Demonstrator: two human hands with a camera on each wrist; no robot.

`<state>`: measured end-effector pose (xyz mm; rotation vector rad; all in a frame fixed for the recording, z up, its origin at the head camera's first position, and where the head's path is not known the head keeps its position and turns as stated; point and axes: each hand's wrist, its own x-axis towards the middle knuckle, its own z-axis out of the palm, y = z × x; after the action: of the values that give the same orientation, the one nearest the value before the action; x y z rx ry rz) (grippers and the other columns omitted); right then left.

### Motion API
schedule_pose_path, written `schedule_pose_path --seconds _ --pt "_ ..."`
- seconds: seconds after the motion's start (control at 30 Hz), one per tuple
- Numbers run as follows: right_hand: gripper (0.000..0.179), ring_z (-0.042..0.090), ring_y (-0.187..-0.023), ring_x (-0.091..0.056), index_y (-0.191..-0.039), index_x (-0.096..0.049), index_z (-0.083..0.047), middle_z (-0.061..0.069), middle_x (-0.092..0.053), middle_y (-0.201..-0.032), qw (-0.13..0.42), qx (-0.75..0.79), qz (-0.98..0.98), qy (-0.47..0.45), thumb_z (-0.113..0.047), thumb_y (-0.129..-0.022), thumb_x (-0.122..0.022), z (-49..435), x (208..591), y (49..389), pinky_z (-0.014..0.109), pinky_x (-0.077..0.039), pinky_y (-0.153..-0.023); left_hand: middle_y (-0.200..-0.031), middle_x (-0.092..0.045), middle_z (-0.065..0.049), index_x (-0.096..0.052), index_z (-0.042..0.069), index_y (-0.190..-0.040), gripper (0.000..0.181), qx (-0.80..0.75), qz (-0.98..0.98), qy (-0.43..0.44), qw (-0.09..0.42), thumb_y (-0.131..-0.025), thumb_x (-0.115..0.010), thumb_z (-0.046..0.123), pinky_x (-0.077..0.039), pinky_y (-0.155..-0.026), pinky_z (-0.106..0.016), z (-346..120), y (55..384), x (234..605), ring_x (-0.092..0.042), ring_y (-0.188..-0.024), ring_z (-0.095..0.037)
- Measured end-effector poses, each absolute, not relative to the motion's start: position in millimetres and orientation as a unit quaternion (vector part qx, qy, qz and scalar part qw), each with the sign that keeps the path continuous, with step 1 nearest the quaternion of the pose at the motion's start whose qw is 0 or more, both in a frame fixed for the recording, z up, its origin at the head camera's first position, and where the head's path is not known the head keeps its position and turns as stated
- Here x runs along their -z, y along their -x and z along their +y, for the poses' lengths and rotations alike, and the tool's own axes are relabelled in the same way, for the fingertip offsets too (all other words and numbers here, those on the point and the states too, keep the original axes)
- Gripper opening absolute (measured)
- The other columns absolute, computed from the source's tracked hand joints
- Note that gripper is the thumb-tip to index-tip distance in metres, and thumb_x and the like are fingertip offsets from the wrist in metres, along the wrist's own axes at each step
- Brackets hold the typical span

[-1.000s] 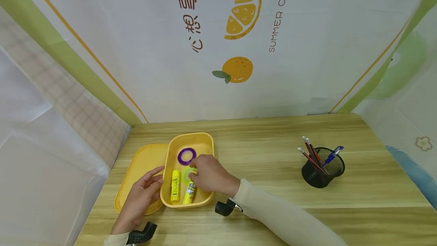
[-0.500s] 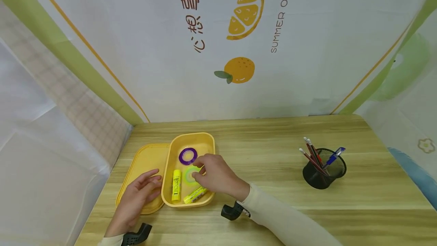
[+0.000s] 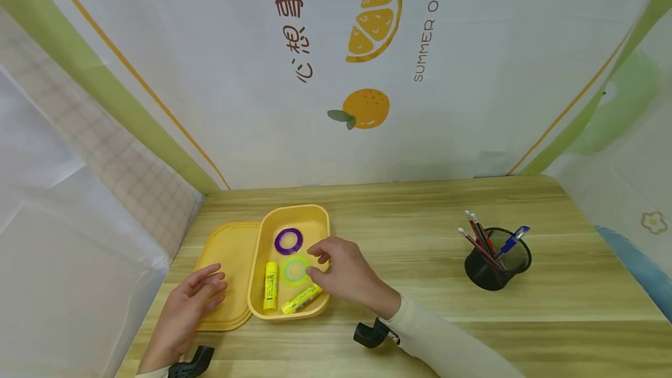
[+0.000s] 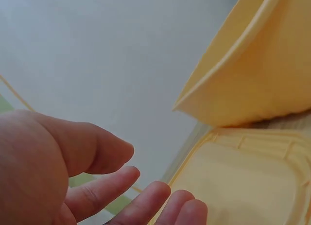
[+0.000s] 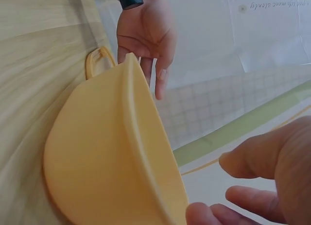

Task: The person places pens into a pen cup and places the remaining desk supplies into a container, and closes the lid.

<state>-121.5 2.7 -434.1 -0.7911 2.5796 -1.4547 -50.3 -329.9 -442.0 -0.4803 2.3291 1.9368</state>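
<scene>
A yellow box (image 3: 321, 221) holds a purple tape roll (image 3: 289, 241), a pale green tape roll (image 3: 296, 270) and two yellow glue sticks. One glue stick (image 3: 270, 286) stands lengthwise along the left wall; the other glue stick (image 3: 301, 298) lies slanted near the front wall. Over the box's right rim hovers my right hand (image 3: 343, 267), fingers loosely bent, with nothing in its grasp. My left hand (image 3: 184, 308) is apart from the box, over the left part of the yellow lid (image 3: 231, 267), holding nothing. In the left wrist view its thumb and fingers are spread apart.
A black mesh pen cup (image 3: 490, 273) with several pencils and a blue pen (image 3: 511, 241) stands on the right of the wooden table (image 3: 399, 238). A printed white cloth (image 3: 446, 121) hangs behind the table's back edge.
The right hand has let go of the right glue stick, which now lies more slanted, and has drawn back to the right. The left hand has moved off the box to the left.
</scene>
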Motion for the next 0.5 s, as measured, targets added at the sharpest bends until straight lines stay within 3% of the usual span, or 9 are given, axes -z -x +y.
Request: schedule_pose_path --seconds 0.17,0.3,0.4,0.5 --pt "0.031 0.024 -0.102 -0.068 -0.122 -0.074 -0.01 0.007 -0.07 -0.118 0.025 0.479 0.841 0.25 -0.021 -0.094 -0.079 9.7 439.4 118.5 0.021 -0.055 -0.074 -0.115 -0.068 0.018 -0.061 0.022 -0.138 0.03 -0.642 0.749 0.16 0.022 -0.108 -0.062 0.018 -0.061 -0.089 -0.021 -345.0 45.7 445.9 -0.069 -0.106 -0.001" --pt "0.031 0.021 -0.093 -0.065 -0.122 -0.073 -0.01 0.008 -0.068 -0.118 0.01 0.473 0.844 0.253 -0.019 -0.093 -0.079 13.1 445.1 117.8 0.021 -0.054 -0.07 -0.11 -0.067 0.022 -0.063 0.033 -0.124 0.021 -0.639 0.75 0.169 0.018 -0.109 -0.062 0.019 -0.06 -0.087 -0.019 -357.3 44.1 448.8 -0.068 -0.103 0.002" --pt "0.032 0.015 -0.086 -0.061 -0.123 -0.073 -0.008 0.009 -0.066 -0.119 0.005 0.471 0.846 0.25 -0.019 -0.093 -0.079 15.3 447.6 116.5 0.021 -0.053 -0.069 -0.107 -0.067 0.022 -0.062 0.029 -0.126 0.021 -0.635 0.751 0.179 0.012 -0.108 -0.062 0.019 -0.06 -0.085 -0.018 -365.5 44.8 450.1 -0.067 -0.099 0.002" --pt "0.037 0.012 -0.088 -0.06 -0.127 -0.072 -0.007 0.009 -0.065 -0.122 0.005 0.469 0.849 0.243 -0.019 -0.093 -0.08 17.0 450.2 115.0 0.022 -0.052 -0.07 -0.102 -0.068 0.023 -0.058 0.016 -0.14 0.032 -0.621 0.758 0.198 0.007 -0.108 -0.062 0.019 -0.06 -0.084 -0.017 -372.0 46.4 450.8 -0.068 -0.096 0.003"
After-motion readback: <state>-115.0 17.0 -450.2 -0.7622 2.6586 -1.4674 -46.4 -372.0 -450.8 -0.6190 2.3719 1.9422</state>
